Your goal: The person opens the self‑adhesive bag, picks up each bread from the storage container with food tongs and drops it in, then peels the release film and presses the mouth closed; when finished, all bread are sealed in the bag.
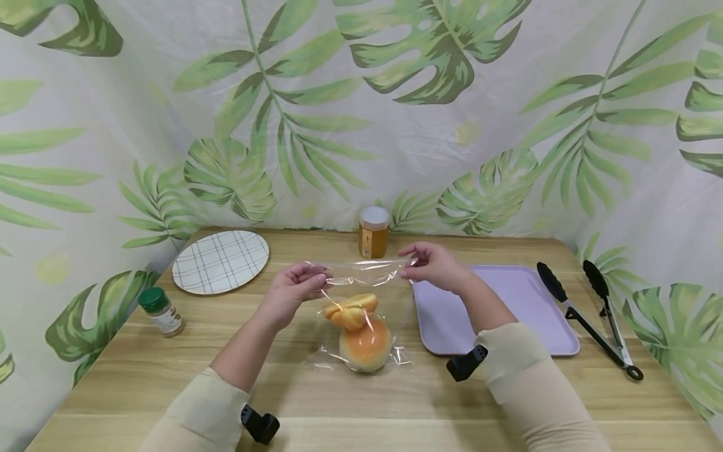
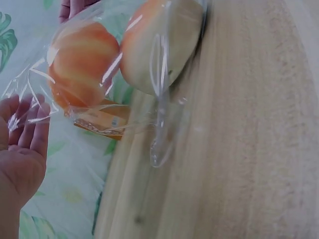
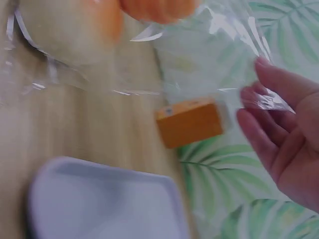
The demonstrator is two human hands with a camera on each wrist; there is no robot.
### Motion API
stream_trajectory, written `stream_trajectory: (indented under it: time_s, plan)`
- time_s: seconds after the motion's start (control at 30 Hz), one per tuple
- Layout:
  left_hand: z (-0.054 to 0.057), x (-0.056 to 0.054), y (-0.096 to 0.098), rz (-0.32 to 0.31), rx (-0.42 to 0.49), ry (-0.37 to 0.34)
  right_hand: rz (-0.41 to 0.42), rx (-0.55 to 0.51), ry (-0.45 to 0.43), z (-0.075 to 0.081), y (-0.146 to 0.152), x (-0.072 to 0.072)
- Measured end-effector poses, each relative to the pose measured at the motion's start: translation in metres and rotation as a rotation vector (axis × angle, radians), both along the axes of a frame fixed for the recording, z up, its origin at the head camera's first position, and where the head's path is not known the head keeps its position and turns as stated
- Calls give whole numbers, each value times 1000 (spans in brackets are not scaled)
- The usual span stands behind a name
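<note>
A clear plastic bag (image 1: 367, 276) stands upright over the middle of the table, stretched between both hands. My left hand (image 1: 290, 292) pinches its upper left corner, and my right hand (image 1: 435, 267) pinches the upper right one. Inside the bag lie a round bun (image 1: 366, 344) with a browned top and, leaning above it, a golden ridged bread (image 1: 351, 311). In the left wrist view the bun (image 2: 159, 45) and the ridged bread (image 2: 83, 64) show through the film. The right wrist view has thumb and fingers on the bag's edge (image 3: 269, 99).
Behind the bag stands a honey jar (image 1: 374, 233) with a pale lid. A lilac tray (image 1: 503, 301) and black-tipped tongs (image 1: 593, 326) lie to the right. At the left are a checked plate (image 1: 220, 262) and a green-capped seasoning bottle (image 1: 161, 311).
</note>
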State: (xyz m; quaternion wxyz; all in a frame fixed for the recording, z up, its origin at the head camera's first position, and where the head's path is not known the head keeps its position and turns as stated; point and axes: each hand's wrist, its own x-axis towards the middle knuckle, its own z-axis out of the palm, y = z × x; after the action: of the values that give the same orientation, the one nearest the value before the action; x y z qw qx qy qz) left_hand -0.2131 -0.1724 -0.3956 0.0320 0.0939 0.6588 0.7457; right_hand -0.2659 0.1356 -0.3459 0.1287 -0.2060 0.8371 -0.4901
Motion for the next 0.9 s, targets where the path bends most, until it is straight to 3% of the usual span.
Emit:
stream_trajectory:
  time_s: [0.17, 0.33, 0.57, 0.73, 0.9]
  plan:
    - [-8, -10, 1, 94, 26, -92, -171, -132, -11, -24, -14, -4]
    - [-15, -21, 3, 162, 38, -165, -314, -166, -40, -41, -25, -10]
    - [-34, -33, 3, 229, 4, -226, -392, -103, -66, -66, -35, -16]
    - [-49, -35, 4, 249, 6, -267, -416, -26, -23, -83, -39, -20]
    - [-54, -35, 1, 249, 24, -276, -426, -5, -10, -87, -40, -19]
